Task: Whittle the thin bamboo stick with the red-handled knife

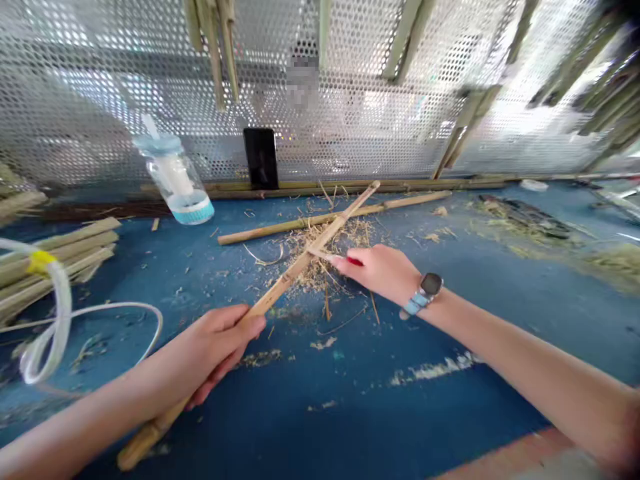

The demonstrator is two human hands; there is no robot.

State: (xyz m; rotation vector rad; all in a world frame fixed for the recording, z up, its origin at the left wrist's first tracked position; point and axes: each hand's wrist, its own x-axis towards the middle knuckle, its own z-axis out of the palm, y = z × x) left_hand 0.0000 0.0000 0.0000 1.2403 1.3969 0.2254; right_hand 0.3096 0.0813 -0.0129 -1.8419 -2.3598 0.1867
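My left hand [225,340] is wrapped round the lower part of a long bamboo stick [280,285], which slants up and away to the right. Closed round a small red-handled knife [354,261], my right hand [383,270] is to the right of the stick. The knife's blade touches the stick near its middle. Under the stick's upper half lies a second bamboo stick [270,231], crossing it on the blue table [320,433]. Pale shavings [317,273] are scattered around the crossing.
A clear bottle [193,207] and a black phone [261,160] stand at the back, before a perforated metal screen [340,127]. Split bamboo pieces [75,247] and clear tubing [63,300] lie at the left. More fibres [530,220] lie at the right.
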